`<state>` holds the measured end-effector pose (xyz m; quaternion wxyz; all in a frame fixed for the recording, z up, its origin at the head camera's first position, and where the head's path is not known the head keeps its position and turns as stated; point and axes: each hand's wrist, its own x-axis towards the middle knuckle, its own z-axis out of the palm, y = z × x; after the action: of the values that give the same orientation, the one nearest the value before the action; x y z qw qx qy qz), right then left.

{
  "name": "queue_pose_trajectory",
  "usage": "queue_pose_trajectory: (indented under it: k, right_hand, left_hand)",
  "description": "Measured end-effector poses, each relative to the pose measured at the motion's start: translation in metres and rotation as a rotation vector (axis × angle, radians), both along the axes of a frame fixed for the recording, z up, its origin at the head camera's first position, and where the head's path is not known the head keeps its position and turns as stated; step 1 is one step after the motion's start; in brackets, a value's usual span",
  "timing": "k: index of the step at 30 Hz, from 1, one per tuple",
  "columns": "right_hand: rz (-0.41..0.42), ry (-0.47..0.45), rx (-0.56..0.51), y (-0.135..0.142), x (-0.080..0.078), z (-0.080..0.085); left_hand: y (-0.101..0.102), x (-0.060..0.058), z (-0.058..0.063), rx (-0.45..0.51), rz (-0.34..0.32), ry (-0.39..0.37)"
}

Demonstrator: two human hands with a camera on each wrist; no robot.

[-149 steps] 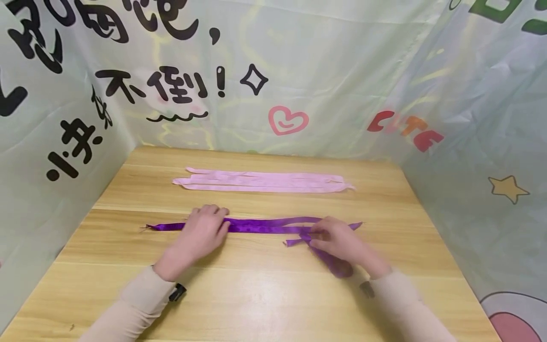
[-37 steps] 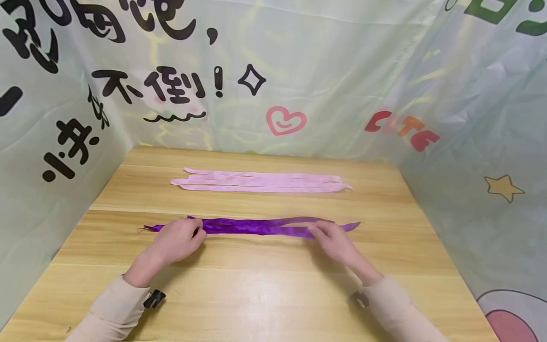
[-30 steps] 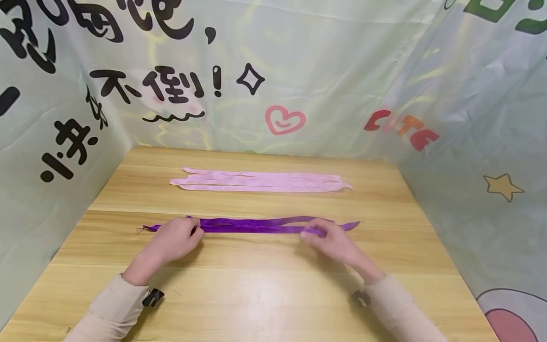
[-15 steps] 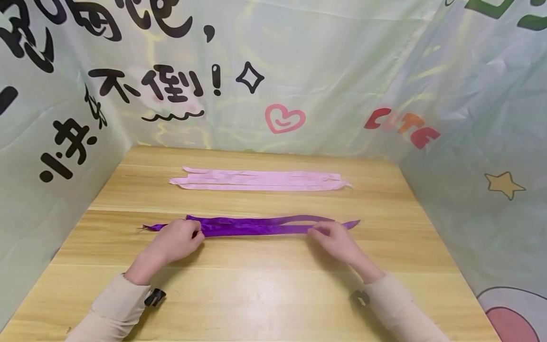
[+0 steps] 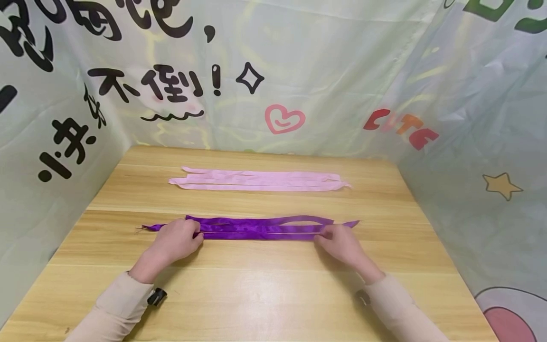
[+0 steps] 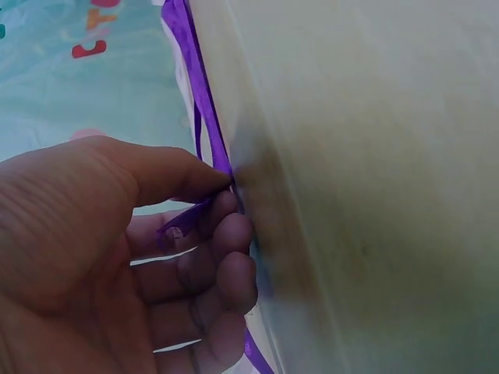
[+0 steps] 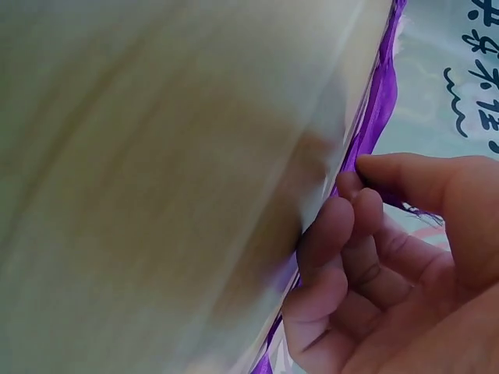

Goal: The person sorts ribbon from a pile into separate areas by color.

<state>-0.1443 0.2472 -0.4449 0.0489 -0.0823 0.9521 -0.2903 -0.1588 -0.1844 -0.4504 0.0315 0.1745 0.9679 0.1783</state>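
Observation:
Several purple ribbons [image 5: 256,228] lie side by side across the middle of the wooden table, with a narrow gap between strands toward the right. My left hand [image 5: 177,242] pinches the near ribbon close to its left end; in the left wrist view the ribbon [image 6: 204,109] runs between thumb and forefinger, its short end showing in the palm. At the other end my right hand [image 5: 344,244] pinches the same near strand, and the right wrist view shows the frayed ribbon tip [image 7: 421,212] past the thumb. Pointed purple tails stick out beyond both hands.
Farther back, a bundle of pink ribbons [image 5: 260,181] lies parallel to the purple ones. A printed cloth [image 5: 333,71] with lettering and a pink heart walls in the back and sides of the wooden table [image 5: 265,294].
A loose, folded purple ribbon at the right hand is now straightened along the near side of the others. The left hand has shifted left; over the last second the near strand came toward me.

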Motion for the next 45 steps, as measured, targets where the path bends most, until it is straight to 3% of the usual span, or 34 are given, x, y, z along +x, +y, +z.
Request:
queue_pose_trajectory:
  k: [10, 16, 20, 24, 29, 37, 45]
  right_hand:
    - [-0.03, -0.009, 0.063, 0.0, -0.005, -0.001]
    - [-0.055, -0.022, 0.046, 0.009, -0.01, -0.003]
    - [-0.083, 0.038, 0.043, 0.016, -0.014, -0.001]
    - [-0.068, 0.093, 0.103, 0.02, -0.016, 0.002]
    - [-0.063, 0.086, 0.157, 0.026, -0.022, -0.002]
    - [-0.044, 0.089, 0.178, 0.035, -0.032, -0.006]
    - [-0.042, 0.009, 0.213, 0.041, -0.03, 0.002]
  left_hand:
    - [-0.002, -0.001, -0.001, -0.056, 0.032, 0.068]
    - [-0.004, 0.001, -0.001, -0.071, 0.061, 0.121]
    - [-0.004, 0.001, -0.003, -0.075, 0.067, 0.217]
    - [-0.005, 0.0, -0.005, -0.08, 0.055, 0.263]
    - [-0.007, 0.0, -0.008, -0.103, 0.015, 0.273]
    - [-0.009, -0.001, -0.005, -0.11, 0.004, 0.268]
    - [-0.009, 0.0, -0.001, -0.097, 0.021, 0.244]
